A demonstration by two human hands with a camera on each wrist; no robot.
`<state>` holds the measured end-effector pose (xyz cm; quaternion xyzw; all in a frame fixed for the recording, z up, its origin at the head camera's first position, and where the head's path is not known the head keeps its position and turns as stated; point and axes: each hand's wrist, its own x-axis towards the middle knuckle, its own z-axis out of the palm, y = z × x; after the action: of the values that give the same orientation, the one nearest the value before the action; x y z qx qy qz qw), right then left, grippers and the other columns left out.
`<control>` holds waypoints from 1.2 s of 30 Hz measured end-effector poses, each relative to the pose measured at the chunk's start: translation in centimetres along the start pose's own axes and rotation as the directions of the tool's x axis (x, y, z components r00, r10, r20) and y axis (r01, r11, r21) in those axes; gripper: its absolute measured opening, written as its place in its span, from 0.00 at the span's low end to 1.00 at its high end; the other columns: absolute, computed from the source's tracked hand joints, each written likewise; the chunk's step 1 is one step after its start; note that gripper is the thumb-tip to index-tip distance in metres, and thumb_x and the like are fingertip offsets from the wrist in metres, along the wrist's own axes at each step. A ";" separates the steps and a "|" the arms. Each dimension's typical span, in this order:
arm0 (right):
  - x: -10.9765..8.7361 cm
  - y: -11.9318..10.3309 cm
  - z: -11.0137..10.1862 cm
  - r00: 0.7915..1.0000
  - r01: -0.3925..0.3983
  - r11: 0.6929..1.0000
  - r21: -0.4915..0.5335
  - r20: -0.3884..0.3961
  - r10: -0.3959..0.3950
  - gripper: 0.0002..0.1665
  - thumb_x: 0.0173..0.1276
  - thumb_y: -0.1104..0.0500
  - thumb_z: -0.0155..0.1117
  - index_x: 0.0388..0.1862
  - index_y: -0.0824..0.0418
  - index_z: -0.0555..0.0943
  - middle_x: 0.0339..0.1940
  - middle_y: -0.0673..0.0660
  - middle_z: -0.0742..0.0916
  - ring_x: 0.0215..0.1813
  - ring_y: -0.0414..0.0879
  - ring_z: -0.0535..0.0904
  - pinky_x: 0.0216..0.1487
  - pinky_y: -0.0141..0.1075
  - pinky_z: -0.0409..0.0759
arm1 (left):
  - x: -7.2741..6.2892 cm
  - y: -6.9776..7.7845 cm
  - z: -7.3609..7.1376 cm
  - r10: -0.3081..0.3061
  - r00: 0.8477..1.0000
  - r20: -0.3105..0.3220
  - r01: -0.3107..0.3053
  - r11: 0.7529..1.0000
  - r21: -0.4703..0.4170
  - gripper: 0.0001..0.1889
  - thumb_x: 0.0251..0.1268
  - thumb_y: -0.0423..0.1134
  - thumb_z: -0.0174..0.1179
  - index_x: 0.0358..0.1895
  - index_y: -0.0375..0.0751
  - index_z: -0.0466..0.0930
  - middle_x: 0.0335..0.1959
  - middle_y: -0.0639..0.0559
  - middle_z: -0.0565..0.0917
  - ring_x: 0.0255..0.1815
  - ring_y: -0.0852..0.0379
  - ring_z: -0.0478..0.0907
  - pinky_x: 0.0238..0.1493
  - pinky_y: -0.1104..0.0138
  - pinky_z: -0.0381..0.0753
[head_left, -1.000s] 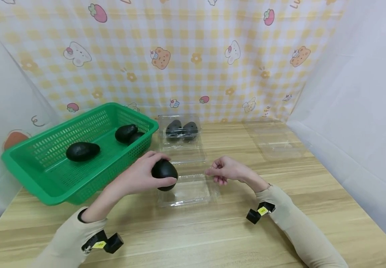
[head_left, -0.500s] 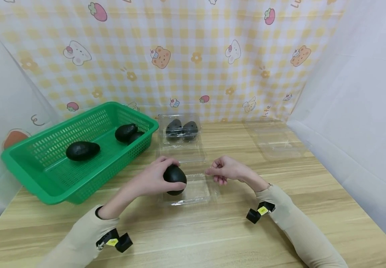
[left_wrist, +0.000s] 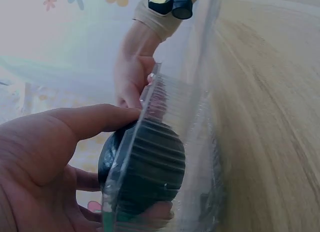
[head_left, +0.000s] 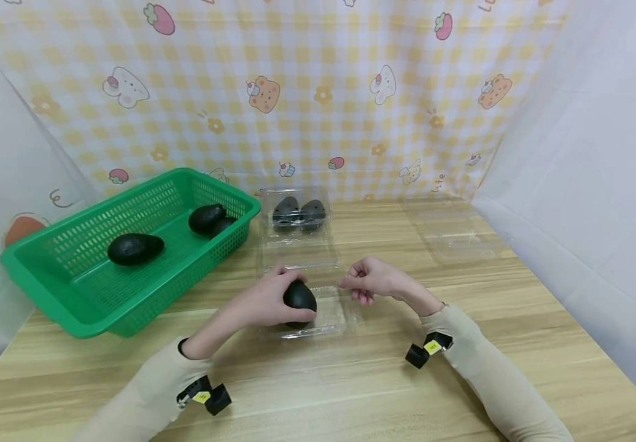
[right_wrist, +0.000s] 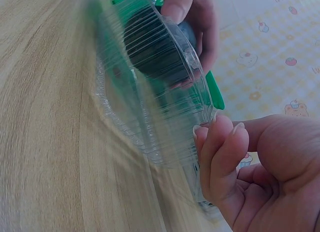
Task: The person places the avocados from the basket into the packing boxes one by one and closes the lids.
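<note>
My left hand (head_left: 268,301) grips a dark avocado (head_left: 299,299) in the left part of a clear plastic container (head_left: 330,312). Seen from the left wrist, the thumb and fingers wrap the avocado (left_wrist: 150,167), and its lower part shows through the ribbed container wall. My right hand (head_left: 376,280) pinches the container's rim at its right side, fingers curled. In the right wrist view, the fingertips (right_wrist: 227,137) meet that rim. Whether the avocado touches the container's floor, I cannot tell.
At left stands a green basket (head_left: 97,325) with several avocados (head_left: 135,248) inside. A clear container (head_left: 298,255) behind the work holds two dark avocados (head_left: 313,215). More clear plastic packaging (head_left: 456,236) lies at the back right. A patterned curtain (head_left: 323,123) closes off the back.
My left hand has carried the avocado to the right and slightly down, from the container's left edge to inside it. The right hand has stayed in place on the rim.
</note>
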<state>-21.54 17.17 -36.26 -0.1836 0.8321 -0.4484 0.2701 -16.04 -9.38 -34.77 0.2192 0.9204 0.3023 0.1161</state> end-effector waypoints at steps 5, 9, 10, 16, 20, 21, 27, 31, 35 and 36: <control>0.0 0.0 0.0 1.000 -0.005 1.000 0.000 0.000 0.005 0.17 0.74 0.54 0.64 0.29 0.64 0.78 0.19 0.53 0.83 0.17 0.39 0.76 0.20 0.31 0.75 | 0.2 0.3 0.5 0.002 1.000 0.008 -0.002 1.000 0.008 0.35 0.53 0.58 0.73 0.63 0.46 0.76 0.58 0.40 0.71 0.48 0.46 0.77 0.46 0.51 0.81; -0.1 0.0 -0.1 1.000 -0.003 1.000 -0.007 -0.001 0.003 0.18 0.75 0.53 0.64 0.30 0.65 0.78 0.19 0.53 0.83 0.17 0.40 0.76 0.20 0.32 0.75 | 0.4 0.4 0.9 0.000 1.000 0.014 0.000 1.000 0.005 0.36 0.53 0.58 0.73 0.64 0.45 0.76 0.60 0.40 0.70 0.49 0.45 0.76 0.47 0.51 0.80; -0.1 0.0 -0.1 1.000 -0.002 1.000 -0.010 -0.001 0.002 0.18 0.75 0.53 0.64 0.30 0.65 0.78 0.19 0.53 0.83 0.17 0.40 0.76 0.20 0.32 0.75 | 0.5 0.4 1.0 -0.002 1.000 0.016 0.002 1.000 0.006 0.36 0.53 0.59 0.72 0.64 0.46 0.76 0.60 0.40 0.70 0.50 0.45 0.76 0.47 0.51 0.80; -0.1 -0.1 -0.1 1.000 0.001 1.000 -0.022 -0.002 -0.001 0.18 0.75 0.52 0.64 0.30 0.65 0.78 0.19 0.53 0.83 0.17 0.40 0.77 0.20 0.32 0.76 | 1.0 0.6 1.7 -0.021 0.999 0.032 0.021 1.000 0.003 0.37 0.54 0.59 0.72 0.65 0.46 0.75 0.62 0.40 0.70 0.49 0.47 0.77 0.45 0.51 0.81; 0.0 -0.2 -0.1 1.000 0.000 1.000 -0.020 -0.002 0.000 0.19 0.75 0.52 0.64 0.30 0.66 0.78 0.20 0.53 0.83 0.17 0.39 0.77 0.21 0.32 0.76 | 1.2 1.0 1.9 -0.016 0.999 0.030 0.016 1.000 0.005 0.37 0.54 0.59 0.72 0.66 0.46 0.75 0.63 0.39 0.69 0.48 0.47 0.78 0.44 0.52 0.81; 0.0 -0.2 -0.1 1.000 0.000 1.000 -0.019 -0.002 0.000 0.19 0.75 0.52 0.64 0.31 0.67 0.78 0.20 0.53 0.83 0.17 0.39 0.77 0.21 0.31 0.76 | 1.2 1.1 1.9 -0.016 0.999 0.030 0.016 1.000 0.004 0.37 0.54 0.59 0.72 0.66 0.46 0.75 0.63 0.39 0.69 0.48 0.46 0.78 0.44 0.52 0.81; 0.1 -0.1 -0.1 1.000 0.003 1.000 -0.025 -0.002 -0.003 0.20 0.75 0.52 0.64 0.32 0.69 0.78 0.20 0.53 0.83 0.18 0.39 0.77 0.21 0.32 0.76 | 1.4 1.4 2.2 -0.018 0.999 0.031 0.019 1.000 -0.012 0.37 0.55 0.59 0.72 0.67 0.47 0.75 0.62 0.37 0.67 0.48 0.45 0.78 0.46 0.50 0.81; 0.0 -0.1 -0.1 1.000 0.001 1.000 -0.031 -0.006 -0.001 0.20 0.75 0.52 0.64 0.33 0.70 0.79 0.20 0.53 0.83 0.18 0.40 0.77 0.21 0.32 0.76 | 1.5 1.5 2.4 -0.017 0.999 0.027 0.017 1.000 -0.018 0.37 0.56 0.59 0.71 0.67 0.46 0.75 0.61 0.36 0.67 0.46 0.45 0.78 0.45 0.51 0.81; 0.0 -0.1 -0.1 1.000 0.002 0.999 -0.033 -0.006 -0.002 0.20 0.75 0.52 0.63 0.33 0.70 0.79 0.20 0.53 0.84 0.18 0.40 0.77 0.21 0.32 0.76 | 1.5 1.7 2.5 -0.018 0.999 0.027 0.019 1.000 -0.025 0.37 0.57 0.59 0.71 0.67 0.46 0.75 0.60 0.37 0.67 0.45 0.46 0.78 0.45 0.52 0.81; 0.0 -0.1 -0.1 1.000 0.002 0.999 -0.033 -0.006 -0.002 0.20 0.75 0.53 0.63 0.33 0.70 0.79 0.20 0.53 0.84 0.18 0.40 0.77 0.21 0.32 0.76 | 1.5 1.7 2.5 -0.021 0.999 0.028 0.022 0.999 -0.026 0.37 0.57 0.59 0.70 0.67 0.46 0.75 0.60 0.37 0.67 0.45 0.46 0.78 0.45 0.52 0.81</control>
<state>-21.61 17.14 -36.19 -0.1875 0.8400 -0.4353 0.2642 -15.95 -6.14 -35.84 0.2119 0.9168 0.3103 0.1349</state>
